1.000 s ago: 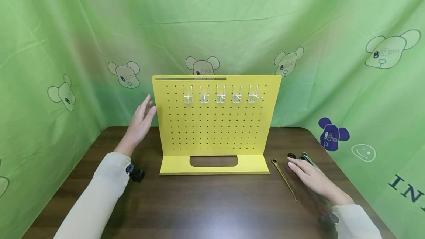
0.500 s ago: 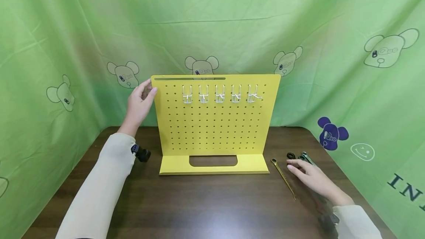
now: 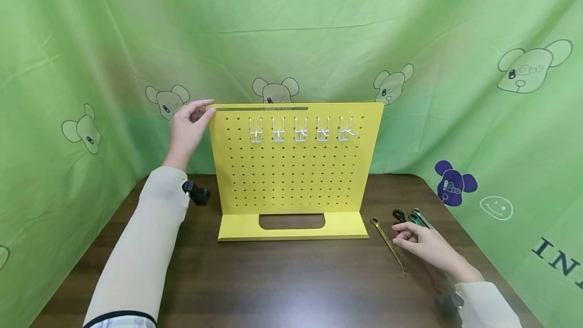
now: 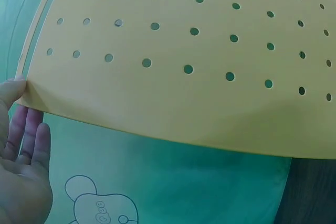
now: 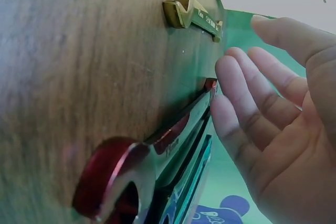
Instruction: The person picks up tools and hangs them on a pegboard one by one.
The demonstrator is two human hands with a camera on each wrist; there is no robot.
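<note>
A yellow pegboard (image 3: 291, 166) stands upright on the table, several white wire hooks (image 3: 300, 129) in a row near its top. My left hand (image 3: 186, 128) pinches the board's top left corner, thumb on the front face and fingers behind, as the left wrist view also shows with the hand (image 4: 23, 156). Over the wrenches at the right hovers my right hand (image 3: 428, 244), fingers loosely bent and holding nothing. A gold wrench (image 3: 389, 244) lies left of it. In the right wrist view a red wrench (image 5: 110, 177) lies beside the hand (image 5: 278, 108).
Black (image 3: 399, 214) and green (image 3: 424, 217) wrench ends show just beyond my right hand. A brown wooden table (image 3: 273, 287) carries everything, and a green printed curtain (image 3: 319, 24) hangs behind and at both sides. Small dark devices are strapped at both wrists.
My left hand has risen along the board's left edge from beside it to its top corner and taken hold there. The right hand has shifted slightly down, its fingers a little more bent.
</note>
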